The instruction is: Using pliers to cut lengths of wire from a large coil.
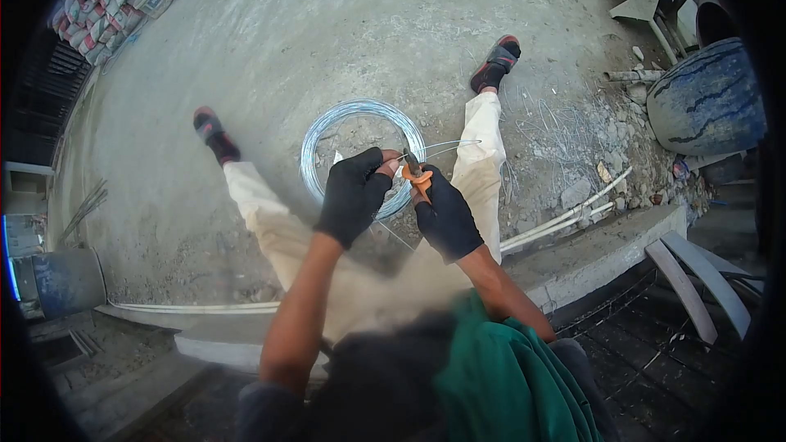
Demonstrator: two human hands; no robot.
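My left hand [356, 190], in a black fingerless glove, pinches a thin metal wire [451, 146] between thumb and fingertips. My right hand [447, 212], gloved the same way, grips orange-handled pliers [417, 179]. The pliers' jaws point up and left, close to my left fingertips and at the wire. Whether the jaws are closed on it I cannot tell. From there the wire runs right, to a bend over my right trouser leg. Below my hands a coil of shiny galvanized wire [311, 153] lies on the concrete floor between my legs; my hands hide part of it.
Loose wire pieces [552, 126] and rubble [614, 141] litter the floor at right. White pipes [565, 219] lie along a concrete ledge [602, 252]. A blue-stained drum [706, 98] stands far right, another drum [69, 279] at left. Filled sacks [104, 3] are piled at upper left.
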